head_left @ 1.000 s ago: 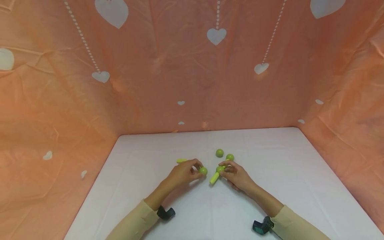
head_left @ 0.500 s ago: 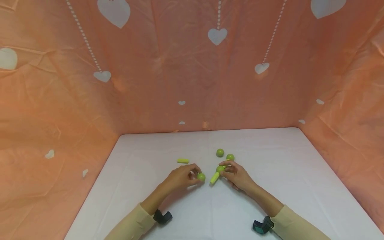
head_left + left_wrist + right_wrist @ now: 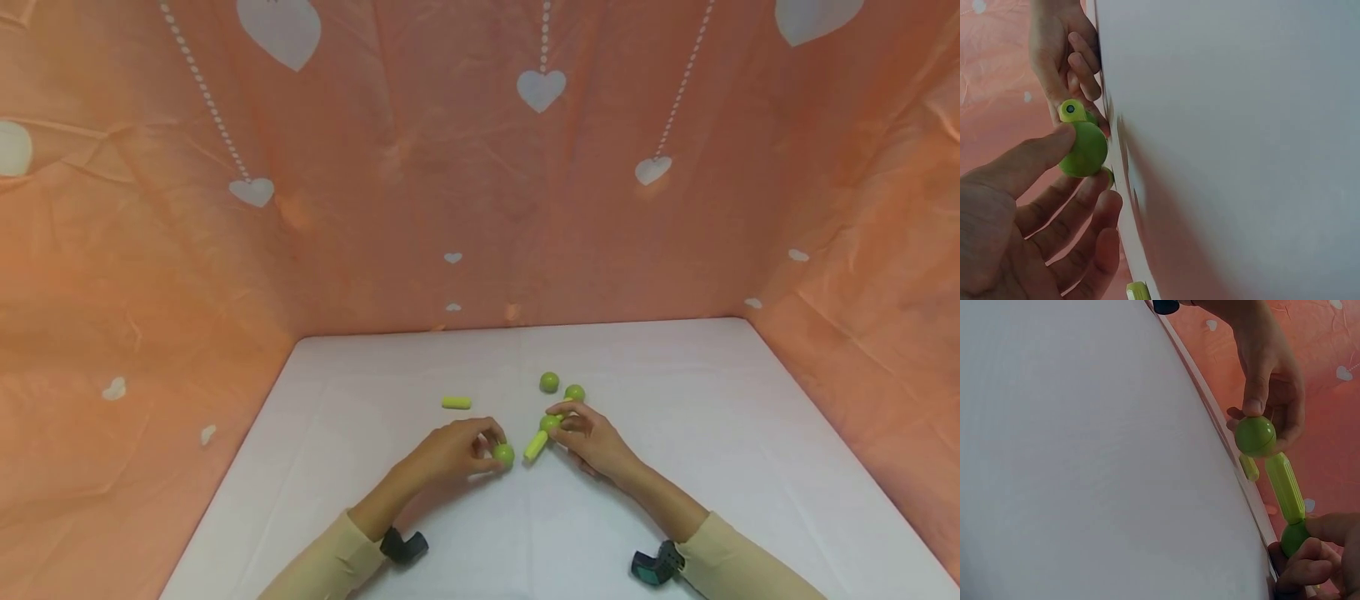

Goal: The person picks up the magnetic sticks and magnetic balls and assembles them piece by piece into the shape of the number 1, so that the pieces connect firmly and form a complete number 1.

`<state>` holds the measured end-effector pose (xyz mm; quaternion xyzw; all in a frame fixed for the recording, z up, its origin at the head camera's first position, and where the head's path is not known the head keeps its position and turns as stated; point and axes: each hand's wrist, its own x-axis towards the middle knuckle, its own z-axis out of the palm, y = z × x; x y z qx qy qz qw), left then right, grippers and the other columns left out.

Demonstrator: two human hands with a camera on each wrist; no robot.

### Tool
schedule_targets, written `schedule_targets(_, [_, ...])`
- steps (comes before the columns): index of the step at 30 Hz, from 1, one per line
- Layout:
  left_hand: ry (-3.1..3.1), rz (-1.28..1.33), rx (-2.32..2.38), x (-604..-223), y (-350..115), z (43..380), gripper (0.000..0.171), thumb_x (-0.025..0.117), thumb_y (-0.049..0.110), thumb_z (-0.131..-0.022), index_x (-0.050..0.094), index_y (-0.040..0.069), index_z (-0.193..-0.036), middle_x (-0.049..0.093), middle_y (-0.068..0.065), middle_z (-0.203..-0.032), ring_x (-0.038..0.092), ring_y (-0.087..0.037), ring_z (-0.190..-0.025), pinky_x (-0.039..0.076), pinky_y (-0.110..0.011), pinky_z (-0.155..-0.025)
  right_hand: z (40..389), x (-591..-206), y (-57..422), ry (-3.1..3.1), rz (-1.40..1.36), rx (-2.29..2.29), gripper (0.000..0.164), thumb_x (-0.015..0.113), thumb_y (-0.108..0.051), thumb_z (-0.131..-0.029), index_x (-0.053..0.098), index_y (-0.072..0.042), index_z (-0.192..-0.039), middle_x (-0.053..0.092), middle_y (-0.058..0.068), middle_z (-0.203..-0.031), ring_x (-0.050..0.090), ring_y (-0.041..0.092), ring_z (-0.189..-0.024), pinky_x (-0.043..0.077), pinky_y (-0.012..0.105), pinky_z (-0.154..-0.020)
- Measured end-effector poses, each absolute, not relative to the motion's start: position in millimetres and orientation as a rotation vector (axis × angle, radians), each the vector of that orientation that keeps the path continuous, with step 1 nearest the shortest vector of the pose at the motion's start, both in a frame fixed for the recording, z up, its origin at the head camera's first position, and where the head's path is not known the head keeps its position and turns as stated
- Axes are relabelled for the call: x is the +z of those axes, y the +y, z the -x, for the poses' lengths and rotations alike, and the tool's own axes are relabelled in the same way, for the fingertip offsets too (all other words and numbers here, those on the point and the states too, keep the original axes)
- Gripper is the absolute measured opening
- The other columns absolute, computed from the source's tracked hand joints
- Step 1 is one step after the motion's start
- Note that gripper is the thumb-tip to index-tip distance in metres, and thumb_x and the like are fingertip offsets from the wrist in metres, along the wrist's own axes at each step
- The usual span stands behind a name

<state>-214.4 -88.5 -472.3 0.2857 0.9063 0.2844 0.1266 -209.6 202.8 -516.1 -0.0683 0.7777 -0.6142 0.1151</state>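
Note:
Between thumb and fingers, my left hand [image 3: 456, 450] pinches a smooth green ball [image 3: 504, 454]. My right hand [image 3: 596, 442] grips another green ball [image 3: 550, 423], with a yellow-green ribbed rod [image 3: 536, 447] joined to it and pointing toward the left-hand ball. In the right wrist view the free end of this rod [image 3: 1286, 487] appears close to the left-hand ball [image 3: 1255, 437]; contact cannot be told. Beyond the right fingers, a second rod, mostly hidden, leads to a further green ball [image 3: 575, 392]. The left wrist view shows a dark round spot on the rod's end [image 3: 1070, 110].
A loose yellow-green rod [image 3: 456, 402] lies on the white table [image 3: 375, 367] behind my left hand. One separate green ball [image 3: 549, 382] rests behind the joined pieces. Orange cloth [image 3: 480, 208] with pale hearts surrounds the table's back and sides.
My left hand has come nearer to me with its ball, lower in the head view, uncovering the loose rod. My right hand and the joined pieces stay where they were.

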Motion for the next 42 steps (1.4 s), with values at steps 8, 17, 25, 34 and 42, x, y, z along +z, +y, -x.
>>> schedule_targets(8, [2.586,-0.879,0.837,-474.7,-87.8,214.1,0.030,0.087,0.033,-0.093,0.070,0.027,-0.116,0.071,0.008,-0.104,0.062,-0.007,-0.088,0.051,-0.028,-0.077,209.3,-517.7,204.3,2.287,0.239,-1.787,0.036,0.076,-0.022,-0.102,0.064,-0.012,-0.134,0.072,0.016,-0.114,0.044,0.007,-0.048,0.036,0.022,-0.041])
schedule_targets(17, [2.546,-0.915,0.868,-474.7,-84.3,213.8,0.029,0.087,0.031,-0.093,0.068,0.028,-0.115,0.072,0.010,-0.108,0.061,-0.002,-0.084,0.052,-0.025,-0.075,209.8,-517.2,203.9,2.284,0.242,-1.782,0.035,0.075,-0.020,-0.103,0.064,-0.012,-0.135,0.072,0.016,-0.114,0.044,0.007,-0.048,0.036,0.021,-0.042])
schedule_targets(25, [2.530,-0.946,0.865,-474.0,-82.2,209.7,0.031,0.088,0.031,-0.093,0.067,0.027,-0.116,0.073,0.008,-0.112,0.062,-0.002,-0.085,0.052,-0.024,-0.075,209.4,-516.4,203.9,2.267,0.237,-1.797,0.035,0.075,-0.020,-0.102,0.064,-0.011,-0.135,0.072,0.015,-0.112,0.043,0.007,-0.048,0.036,0.021,-0.041])
schedule_targets(34, [2.535,-0.967,0.861,-471.1,-77.8,207.9,0.032,0.088,0.030,-0.092,0.067,0.026,-0.116,0.074,0.008,-0.113,0.063,-0.004,-0.085,0.052,-0.023,-0.074,208.5,-515.1,202.4,2.280,0.202,-1.799,0.034,0.075,-0.017,-0.102,0.065,-0.012,-0.133,0.072,0.014,-0.111,0.043,0.008,-0.048,0.036,0.022,-0.041])
schedule_targets(42, [2.549,-0.989,0.877,-472.0,-76.2,208.9,0.032,0.087,0.029,-0.093,0.066,0.025,-0.117,0.073,0.008,-0.110,0.061,0.001,-0.083,0.052,-0.022,-0.074,208.0,-514.3,201.4,2.290,0.190,-1.790,0.033,0.075,-0.018,-0.102,0.065,-0.013,-0.134,0.072,0.014,-0.113,0.044,0.009,-0.049,0.036,0.022,-0.042])
